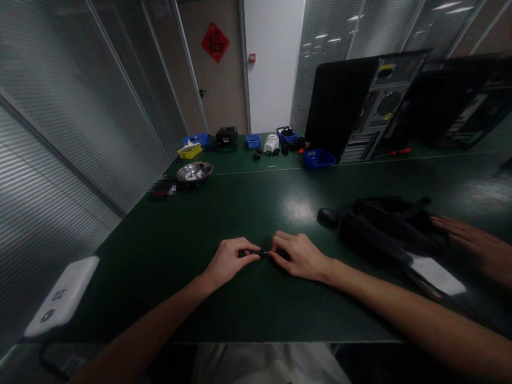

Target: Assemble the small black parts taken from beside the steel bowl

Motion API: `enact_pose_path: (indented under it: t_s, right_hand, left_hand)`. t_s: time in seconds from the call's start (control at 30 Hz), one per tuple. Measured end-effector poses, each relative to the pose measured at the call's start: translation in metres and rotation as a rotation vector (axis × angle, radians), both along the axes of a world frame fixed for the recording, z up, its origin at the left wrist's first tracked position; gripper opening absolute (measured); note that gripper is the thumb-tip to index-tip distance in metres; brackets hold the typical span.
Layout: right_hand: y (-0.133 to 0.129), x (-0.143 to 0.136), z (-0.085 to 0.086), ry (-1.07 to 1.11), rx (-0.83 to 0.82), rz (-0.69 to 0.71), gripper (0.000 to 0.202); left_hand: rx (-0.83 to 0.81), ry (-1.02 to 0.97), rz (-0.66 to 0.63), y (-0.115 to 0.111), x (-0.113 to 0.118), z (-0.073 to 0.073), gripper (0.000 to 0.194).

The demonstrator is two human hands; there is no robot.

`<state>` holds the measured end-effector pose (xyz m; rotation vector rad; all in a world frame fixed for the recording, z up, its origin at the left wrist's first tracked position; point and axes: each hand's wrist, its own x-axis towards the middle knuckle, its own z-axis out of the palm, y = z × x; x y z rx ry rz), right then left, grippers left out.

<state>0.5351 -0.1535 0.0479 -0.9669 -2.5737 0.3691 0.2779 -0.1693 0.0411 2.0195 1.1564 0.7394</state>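
Over the green tabletop (231,207), a small, thin dark stick-like piece (262,253) lies level between my two hands. Its exact kind is too small to make out, though a lighter spot shows near its middle. My left hand (230,260) pinches the left end between thumb and fingertips. At the opposite end, the thumb and index finger of my right hand (300,254) are closed on it, with the other fingers curled. Both forearms reach in from the front edge.
Right of my hands lies a black padded bag (380,232) with a white sheet (438,274); another person's hand (483,250) is beside it. A white box (63,296) sits left. Farther back are a metal bowl (194,173), a blue tray (319,158) and computer towers (341,106).
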Motion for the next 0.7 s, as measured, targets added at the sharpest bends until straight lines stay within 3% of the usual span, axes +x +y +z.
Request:
enact_pose_path:
  t_s: [0.33,0.7]
  right_hand:
    - [-0.0016,-0.0063,-0.0046,-0.012,0.049,0.002,0.013]
    - [-0.0012,-0.0052,-0.0058,0.020,0.051,-0.003,0.013]
  left_hand:
    - [0.034,-0.043,-0.023,0.0001,0.0005,-0.0023,0.020]
    - [0.074,-0.009,-0.011,-0.0021,0.0018,0.0055,0.019]
